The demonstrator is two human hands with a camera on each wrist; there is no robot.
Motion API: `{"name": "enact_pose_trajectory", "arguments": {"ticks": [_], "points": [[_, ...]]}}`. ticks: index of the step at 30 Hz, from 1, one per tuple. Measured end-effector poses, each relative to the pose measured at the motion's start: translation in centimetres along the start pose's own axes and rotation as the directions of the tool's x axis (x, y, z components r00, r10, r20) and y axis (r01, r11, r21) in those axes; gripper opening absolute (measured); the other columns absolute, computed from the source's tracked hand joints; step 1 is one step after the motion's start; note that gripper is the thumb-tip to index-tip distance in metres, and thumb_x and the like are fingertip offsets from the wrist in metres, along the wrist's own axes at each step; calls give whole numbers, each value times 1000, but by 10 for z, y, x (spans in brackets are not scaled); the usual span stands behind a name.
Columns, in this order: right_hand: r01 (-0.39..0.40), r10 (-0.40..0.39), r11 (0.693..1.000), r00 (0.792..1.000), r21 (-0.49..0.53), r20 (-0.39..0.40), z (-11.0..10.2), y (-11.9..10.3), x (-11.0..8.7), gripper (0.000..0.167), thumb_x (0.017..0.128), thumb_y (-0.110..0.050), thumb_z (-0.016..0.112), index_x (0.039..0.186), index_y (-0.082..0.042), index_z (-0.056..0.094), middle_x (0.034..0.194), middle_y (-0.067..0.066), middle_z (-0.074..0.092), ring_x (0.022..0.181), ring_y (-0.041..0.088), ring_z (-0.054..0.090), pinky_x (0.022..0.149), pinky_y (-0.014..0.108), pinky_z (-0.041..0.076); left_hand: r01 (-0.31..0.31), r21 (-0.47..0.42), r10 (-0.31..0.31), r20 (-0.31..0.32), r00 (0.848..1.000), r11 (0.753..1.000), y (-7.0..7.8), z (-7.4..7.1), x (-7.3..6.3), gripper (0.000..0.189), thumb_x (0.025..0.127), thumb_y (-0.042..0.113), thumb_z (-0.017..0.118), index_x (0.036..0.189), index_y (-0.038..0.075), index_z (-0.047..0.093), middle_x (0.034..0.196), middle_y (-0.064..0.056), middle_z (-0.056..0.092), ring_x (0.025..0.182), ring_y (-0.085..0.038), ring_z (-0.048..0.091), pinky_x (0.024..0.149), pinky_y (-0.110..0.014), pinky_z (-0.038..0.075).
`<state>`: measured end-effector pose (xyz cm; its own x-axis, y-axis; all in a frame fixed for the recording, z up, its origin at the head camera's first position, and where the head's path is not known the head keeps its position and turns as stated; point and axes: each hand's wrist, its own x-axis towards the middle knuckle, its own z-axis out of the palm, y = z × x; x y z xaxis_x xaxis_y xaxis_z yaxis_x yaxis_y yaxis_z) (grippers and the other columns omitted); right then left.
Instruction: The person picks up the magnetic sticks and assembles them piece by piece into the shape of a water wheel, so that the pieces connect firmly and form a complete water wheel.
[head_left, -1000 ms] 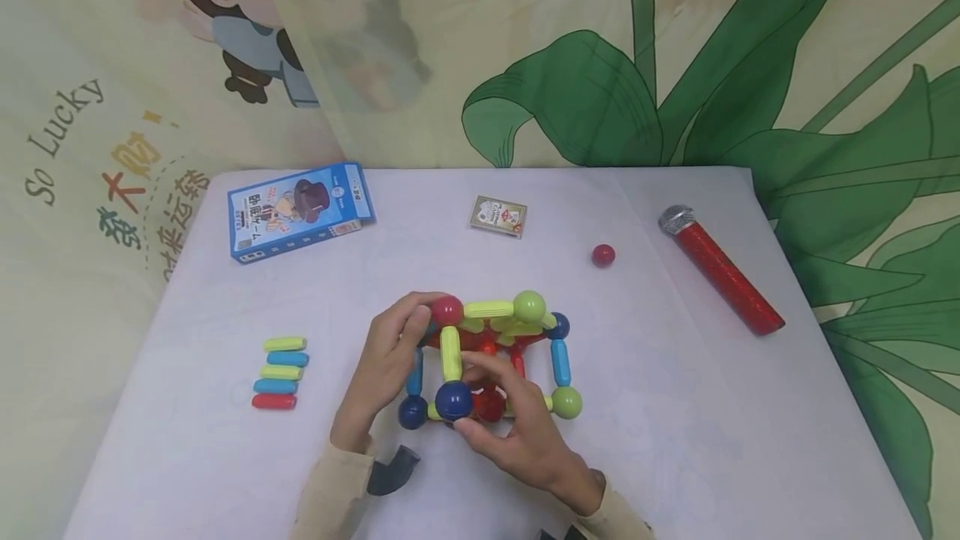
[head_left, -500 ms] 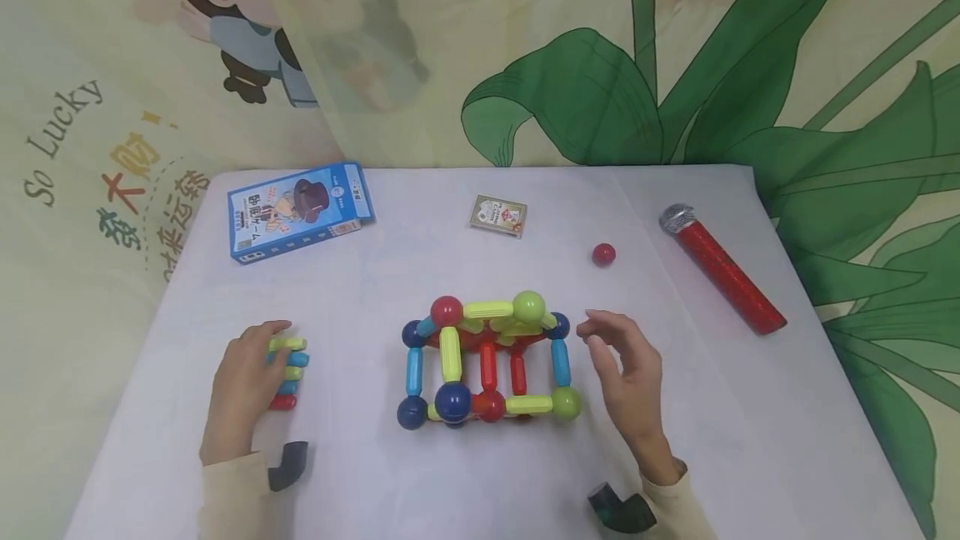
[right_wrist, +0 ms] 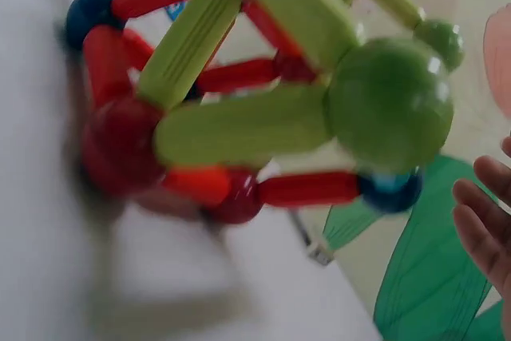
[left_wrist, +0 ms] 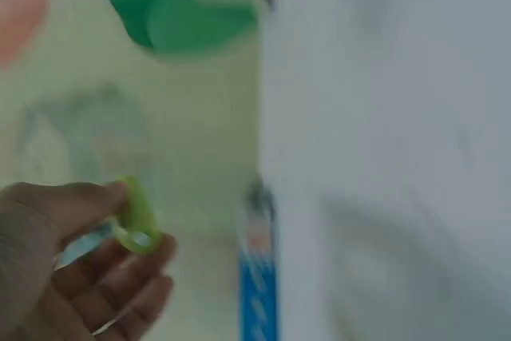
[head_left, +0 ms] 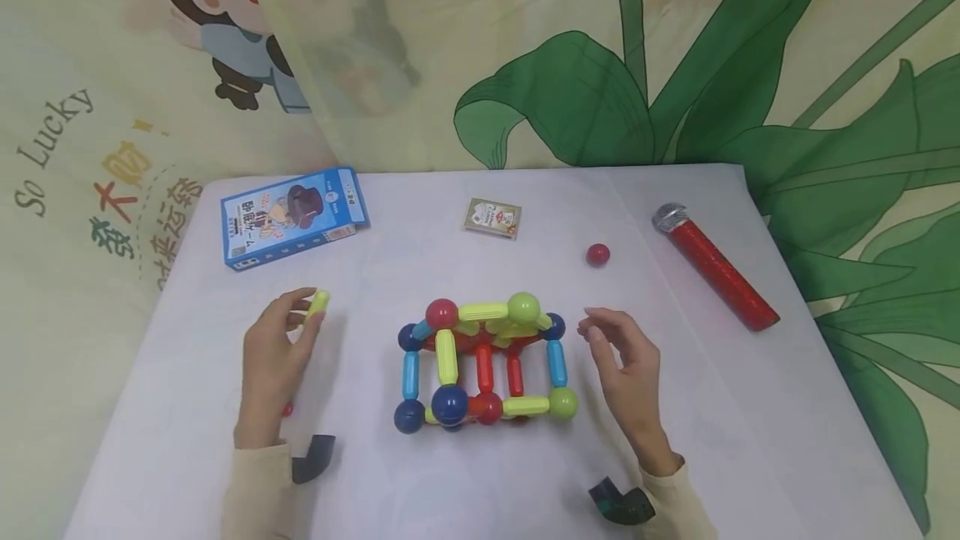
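Note:
My left hand (head_left: 266, 369) pinches a yellow-green magnetic rod (head_left: 318, 302) between thumb and fingertips, raised over the left side of the table. In the left wrist view, something light blue (left_wrist: 86, 245) shows behind the thumb, within the hand. A red rod end (head_left: 288, 409) peeks out beside the left wrist; the other loose rods are hidden or gone from sight. At the centre stands a frame of coloured magnetic rods and balls (head_left: 447, 357). My right hand (head_left: 628, 377) hovers just right of it, fingers loosely bent and holding nothing.
A blue game box (head_left: 288, 215) lies at the back left, with a small card box (head_left: 492, 217) at the back middle. One red ball (head_left: 597, 255) sits behind the right hand. A red glittery microphone (head_left: 720, 273) lies at the right on the white-covered table (head_left: 465, 494).
Both hands have let go of the frame. My left hand went to the row of rods and has picked up a yellow-green one, lifting it rightward. My right hand moved right, then stayed.

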<state>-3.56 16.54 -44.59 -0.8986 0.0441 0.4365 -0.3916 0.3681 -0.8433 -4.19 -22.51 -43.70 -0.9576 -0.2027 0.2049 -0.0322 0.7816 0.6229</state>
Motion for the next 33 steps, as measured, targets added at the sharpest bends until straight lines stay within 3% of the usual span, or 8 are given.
{"name": "enact_pose_trajectory", "arguments": {"ticks": [3,7,10,14,21,24,27,33], "points": [[48,-50,994,998,94,28,5,-17,6,31,87,15,55,117,7,56,96,17,65,93,6,64,89,19,50,-177,-242,165,-69,984,954,46,8,-4,39,84,1,71,121,5,60,107,-11,68,88,-22,64,83,-20,50],[105,-135,964,985,243,107,21,-44,11,38,84,17,57,121,8,52,101,18,65,94,13,67,87,24,53,-380,-463,395,-68,916,801,98,17,-14,46,78,-5,75,121,4,61,107,-7,69,88,-13,64,85,-16,49],[95,-157,944,971,317,179,36,-58,12,44,83,16,59,124,7,49,104,20,65,94,16,68,83,26,55,-449,-545,500,-62,864,708,122,22,-20,44,78,0,77,119,2,60,105,-9,69,88,-14,66,83,-22,53],[75,-158,931,965,357,209,52,-68,12,50,81,16,62,127,6,45,106,21,64,93,17,68,78,28,57,-482,-573,556,-53,829,663,137,26,-24,39,85,18,73,117,1,60,103,-10,69,90,-17,67,79,-25,55],[50,-119,906,983,420,141,57,-72,13,55,81,18,60,131,9,39,103,24,58,95,13,65,80,28,56,-574,-452,615,-68,785,683,145,31,-29,39,91,37,62,114,5,64,98,-5,69,89,-15,61,76,-19,52],[13,-81,898,987,440,136,50,-69,11,53,84,17,57,132,10,36,105,23,56,100,16,65,84,30,55,-581,-444,606,-100,789,682,140,31,-27,38,92,36,62,113,5,64,100,-6,69,91,-17,62,83,-18,51],[-54,0,902,992,428,125,37,-63,7,51,86,15,53,134,8,36,105,16,58,97,16,66,83,27,55,-541,-456,537,-153,830,707,127,30,-22,28,89,19,69,112,3,64,101,-8,69,94,-18,63,87,-18,49],[-156,108,904,984,397,140,18,-49,-3,47,88,13,53,132,5,40,99,7,59,77,10,63,71,19,54,-390,-346,349,-176,921,853,86,32,-15,33,81,-7,69,112,3,64,104,-8,69,96,-17,63,91,-13,45]]}}
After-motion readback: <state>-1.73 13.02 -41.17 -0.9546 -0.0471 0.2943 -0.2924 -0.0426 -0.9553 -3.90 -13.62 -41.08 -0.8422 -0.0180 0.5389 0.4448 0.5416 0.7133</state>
